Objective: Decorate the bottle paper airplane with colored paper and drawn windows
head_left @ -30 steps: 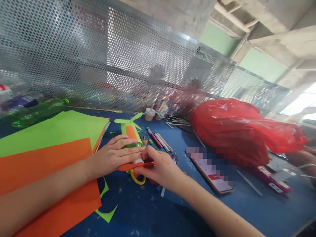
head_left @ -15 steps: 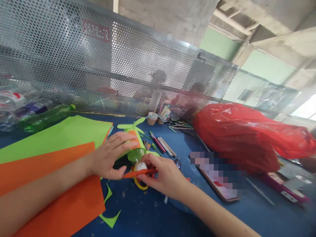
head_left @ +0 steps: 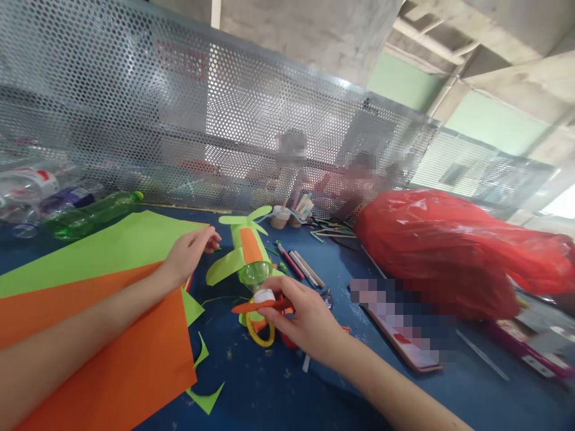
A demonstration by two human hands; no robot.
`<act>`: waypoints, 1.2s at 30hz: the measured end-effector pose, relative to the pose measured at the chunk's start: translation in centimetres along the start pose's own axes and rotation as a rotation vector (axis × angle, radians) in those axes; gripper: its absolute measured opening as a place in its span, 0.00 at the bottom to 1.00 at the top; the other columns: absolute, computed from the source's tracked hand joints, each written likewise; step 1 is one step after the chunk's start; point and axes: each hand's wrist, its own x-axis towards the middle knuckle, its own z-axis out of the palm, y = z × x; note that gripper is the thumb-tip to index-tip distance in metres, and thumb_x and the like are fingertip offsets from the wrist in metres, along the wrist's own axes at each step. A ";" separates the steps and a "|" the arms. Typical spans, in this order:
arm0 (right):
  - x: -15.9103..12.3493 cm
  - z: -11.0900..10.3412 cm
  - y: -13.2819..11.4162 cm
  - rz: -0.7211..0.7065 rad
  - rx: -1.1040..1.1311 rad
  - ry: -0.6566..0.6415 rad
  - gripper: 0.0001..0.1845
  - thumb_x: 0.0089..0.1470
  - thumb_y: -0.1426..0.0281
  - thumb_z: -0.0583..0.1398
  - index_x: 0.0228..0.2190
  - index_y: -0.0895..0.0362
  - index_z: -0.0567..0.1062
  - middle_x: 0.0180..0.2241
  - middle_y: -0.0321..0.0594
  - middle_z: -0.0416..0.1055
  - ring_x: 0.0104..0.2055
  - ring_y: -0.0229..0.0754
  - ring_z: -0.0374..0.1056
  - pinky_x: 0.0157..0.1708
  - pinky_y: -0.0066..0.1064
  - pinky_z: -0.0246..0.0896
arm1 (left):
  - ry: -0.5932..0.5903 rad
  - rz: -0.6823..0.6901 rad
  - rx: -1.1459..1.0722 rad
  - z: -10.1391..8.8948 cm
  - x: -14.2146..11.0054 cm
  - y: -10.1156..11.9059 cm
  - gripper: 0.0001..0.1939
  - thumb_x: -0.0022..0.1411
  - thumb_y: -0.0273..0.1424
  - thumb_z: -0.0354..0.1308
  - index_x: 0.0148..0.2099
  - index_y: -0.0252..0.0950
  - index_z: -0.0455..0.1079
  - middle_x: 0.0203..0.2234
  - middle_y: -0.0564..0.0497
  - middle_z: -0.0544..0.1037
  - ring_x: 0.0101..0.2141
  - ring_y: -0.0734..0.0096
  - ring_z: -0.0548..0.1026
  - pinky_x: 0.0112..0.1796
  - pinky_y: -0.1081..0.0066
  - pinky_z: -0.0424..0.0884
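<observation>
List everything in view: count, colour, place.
Decorated bottle: one, green, centre
Orange piece: one, at its cap
Yellow ring: one, below the cap
Green paper: stack, left
Orange paper: near left
Scraps: several, green, beside it
Green bottle: one, far left
Clear bottles: count unclear, far left
Pots: two, pale, by the screen
Markers: three or more, mixed, centre
Phone: one, right
Bag: one, red, right
Screen: grey, behind
Table: blue, beneath
Left hand: one, over green paper
Right hand: one, on orange piece
</observation>
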 end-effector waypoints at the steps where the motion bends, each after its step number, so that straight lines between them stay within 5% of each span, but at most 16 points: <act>1: 0.0 0.0 0.0 -0.012 -0.014 0.021 0.12 0.57 0.69 0.62 0.44 0.52 0.70 0.41 0.40 0.75 0.39 0.42 0.74 0.39 0.33 0.70 | -0.015 -0.055 -0.046 0.1 0.1 0.0 0.21 0.57 0.51 0.53 0.32 0.37 0.72 0.27 0.49 0.77 0.34 0.61 0.75 0.38 0.64 0.71; 6: 0.1 -0.3 0.2 -0.066 -0.020 0.154 0.10 0.60 0.67 0.60 0.44 0.53 0.70 0.41 0.41 0.75 0.39 0.43 0.75 0.39 0.34 0.71 | -0.155 -0.313 -0.283 0.6 -0.2 0.8 0.35 0.53 0.63 0.46 0.36 0.36 0.72 0.28 0.44 0.80 0.34 0.56 0.79 0.41 0.58 0.74; 9: 0.2 -0.4 0.3 -0.061 -0.001 0.252 0.09 0.60 0.66 0.59 0.43 0.53 0.69 0.39 0.41 0.74 0.38 0.42 0.74 0.38 0.34 0.71 | -0.277 -0.412 -0.406 0.7 -0.8 1.4 0.41 0.55 0.66 0.38 0.39 0.34 0.72 0.35 0.36 0.82 0.42 0.51 0.80 0.49 0.55 0.72; 11: 0.3 -0.4 0.3 -0.046 -0.011 0.316 0.09 0.60 0.66 0.60 0.42 0.53 0.69 0.38 0.41 0.74 0.40 0.44 0.74 0.39 0.36 0.71 | -0.427 -0.468 -0.516 0.8 -1.4 1.4 0.42 0.56 0.66 0.42 0.45 0.31 0.72 0.43 0.33 0.81 0.49 0.50 0.77 0.55 0.56 0.66; 14: 0.3 -0.4 0.3 -0.033 -0.026 0.331 0.09 0.59 0.67 0.60 0.42 0.53 0.69 0.39 0.41 0.74 0.42 0.45 0.73 0.40 0.36 0.71 | -0.769 -0.422 -0.614 1.0 -2.4 1.2 0.34 0.56 0.51 0.62 0.57 0.34 0.67 0.55 0.38 0.75 0.58 0.53 0.70 0.61 0.58 0.58; 16: 0.3 -0.2 0.3 -0.037 -0.020 0.300 0.09 0.59 0.68 0.61 0.42 0.53 0.69 0.39 0.41 0.74 0.40 0.43 0.73 0.38 0.35 0.71 | -0.889 -0.415 -0.597 1.4 -3.0 1.1 0.30 0.55 0.34 0.67 0.59 0.37 0.66 0.57 0.42 0.73 0.59 0.55 0.68 0.62 0.59 0.56; 18: 0.3 0.0 0.3 -0.047 0.011 0.259 0.10 0.59 0.69 0.61 0.43 0.53 0.69 0.39 0.40 0.74 0.37 0.41 0.73 0.37 0.33 0.71 | -0.893 -0.465 -0.670 2.0 -3.5 1.0 0.25 0.56 0.25 0.64 0.57 0.37 0.69 0.55 0.44 0.76 0.57 0.60 0.71 0.62 0.61 0.56; 20: 0.3 0.1 0.4 -0.065 0.028 0.218 0.11 0.58 0.70 0.62 0.43 0.53 0.70 0.39 0.40 0.74 0.37 0.40 0.74 0.38 0.32 0.71 | -0.886 -0.488 -0.726 2.5 -3.8 0.9 0.20 0.61 0.29 0.58 0.55 0.33 0.71 0.52 0.42 0.78 0.55 0.60 0.73 0.61 0.60 0.57; 23: 0.3 0.2 0.4 -0.083 0.013 0.202 0.12 0.56 0.72 0.62 0.43 0.53 0.70 0.40 0.40 0.73 0.40 0.41 0.73 0.39 0.32 0.71 | -0.891 -0.511 -0.780 3.0 -3.9 0.8 0.24 0.57 0.29 0.53 0.55 0.30 0.70 0.51 0.40 0.78 0.53 0.56 0.74 0.61 0.56 0.57; 28: 0.3 0.3 0.3 -0.058 0.090 0.236 0.12 0.57 0.71 0.62 0.44 0.54 0.68 0.38 0.39 0.74 0.39 0.39 0.73 0.38 0.29 0.71 | -0.848 -0.512 -0.779 3.2 -4.3 1.2 0.25 0.54 0.25 0.56 0.56 0.32 0.70 0.51 0.42 0.78 0.54 0.59 0.73 0.61 0.59 0.56; 36: 0.1 0.7 -0.4 -0.091 -0.086 0.103 0.11 0.57 0.69 0.63 0.43 0.54 0.73 0.37 0.40 0.74 0.37 0.41 0.72 0.36 0.31 0.68 | -0.696 -0.550 -0.642 3.8 -5.9 2.5 0.17 0.56 0.39 0.67 0.46 0.36 0.76 0.43 0.45 0.81 0.49 0.59 0.77 0.52 0.64 0.68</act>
